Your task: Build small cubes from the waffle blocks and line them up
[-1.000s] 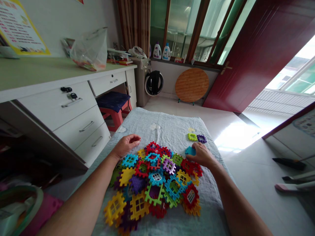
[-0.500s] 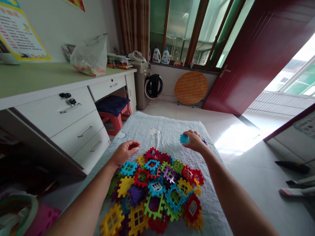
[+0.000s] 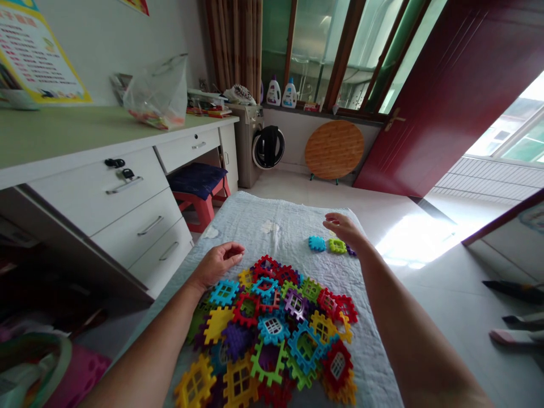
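Observation:
A heap of colourful notched plastic pieces, among them a yellow piece (image 3: 218, 324), lies on the pale blue cloth (image 3: 272, 218). My left hand (image 3: 217, 264) rests at the heap's upper left edge, fingers curled, with nothing visible in it. My right hand (image 3: 345, 228) is above the cloth's right side, its fingers stretched out and holding nothing. Just below it, in a row apart from the heap, lie a blue piece (image 3: 317, 243), a green piece (image 3: 337, 245) and a purple piece (image 3: 351, 250), the last partly hidden by my right wrist.
A white desk with drawers (image 3: 127, 198) stands on the left, with a red stool (image 3: 199, 190) beside it. Beyond the cloth are a washing machine (image 3: 246, 147) and a round wooden board (image 3: 334, 149). A pink basket (image 3: 83, 362) is at the lower left.
My right hand has let go of the blue piece and lifted slightly up and away, its fingers now extended. The green piece has come into view. My left hand has stayed in place.

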A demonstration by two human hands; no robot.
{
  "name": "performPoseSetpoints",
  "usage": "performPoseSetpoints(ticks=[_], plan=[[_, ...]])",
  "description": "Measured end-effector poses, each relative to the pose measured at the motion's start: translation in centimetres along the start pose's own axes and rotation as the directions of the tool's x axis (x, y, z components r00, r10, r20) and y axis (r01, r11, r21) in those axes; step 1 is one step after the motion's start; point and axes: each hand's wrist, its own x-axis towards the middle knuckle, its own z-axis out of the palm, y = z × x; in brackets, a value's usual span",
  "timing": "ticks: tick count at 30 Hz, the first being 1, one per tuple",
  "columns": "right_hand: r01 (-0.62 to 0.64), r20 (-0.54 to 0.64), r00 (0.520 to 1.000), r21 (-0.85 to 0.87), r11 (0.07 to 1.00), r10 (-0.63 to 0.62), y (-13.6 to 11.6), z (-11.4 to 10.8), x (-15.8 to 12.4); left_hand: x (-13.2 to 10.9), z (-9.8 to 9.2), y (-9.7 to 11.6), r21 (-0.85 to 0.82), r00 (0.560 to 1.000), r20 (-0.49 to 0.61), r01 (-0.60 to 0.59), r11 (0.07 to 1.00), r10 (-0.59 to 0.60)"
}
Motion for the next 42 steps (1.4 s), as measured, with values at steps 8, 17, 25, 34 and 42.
performPoseSetpoints(ticks=[8, 17, 25, 34, 42], plan=[[0.162, 0.244, 0.967, -0.395, 0.904, -0.067, -0.5, 2.5, -1.2, 0.0, 0.0, -0.1, 0.009, 1.000, -0.011, -0.007, 1.000, 0.007], [0.145, 0.225, 0.973, -0.420, 0.896, -0.052, -0.3, 2.6, -0.9, -0.1, 0.0, -0.1, 0.009, 1.000, -0.002, 0.001, 1.000, -0.001], [0.113, 0.184, 0.981, -0.288, 0.951, -0.061, 0.4, 1.1, -0.9, 0.0, 0.1, -0.1, -0.013, 1.000, -0.009, 0.013, 1.000, -0.013], [0.109, 0.115, 0.990, -0.261, 0.959, -0.082, 1.0, 0.6, -1.3, 0.0, 0.2, 0.1, -0.032, 1.000, -0.015, 0.022, 0.999, -0.023], [0.134, 0.220, 0.975, -0.425, 0.895, -0.041, -0.2, 2.8, -1.7, -0.1, 0.1, 0.1, 0.013, 1.000, -0.012, 0.005, 1.000, -0.005]])
